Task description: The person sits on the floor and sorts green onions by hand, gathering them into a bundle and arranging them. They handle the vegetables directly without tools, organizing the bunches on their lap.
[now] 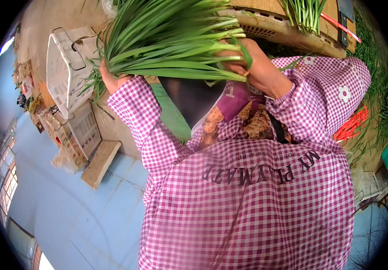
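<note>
A large loose bunch of green Chinese chives (167,44) stretches between my two hands, leaf tips to the left and pale cut ends to the right. My right hand (253,64) is closed around the stem ends, with a few leaves bent over its fingers. Under the leafy end, my left hand (113,79) supports and grips the bunch; most of its fingers are hidden by leaves. The chives are held up in front of my checked purple smock (248,202).
At upper right, an upturned plastic crate (291,37) carries a wooden board with another chive bundle (307,17) and a red strip (340,27). Red ties (352,125) and loose chives (382,84) lie at right. A white plastic basket (67,71) with metal handles is at left.
</note>
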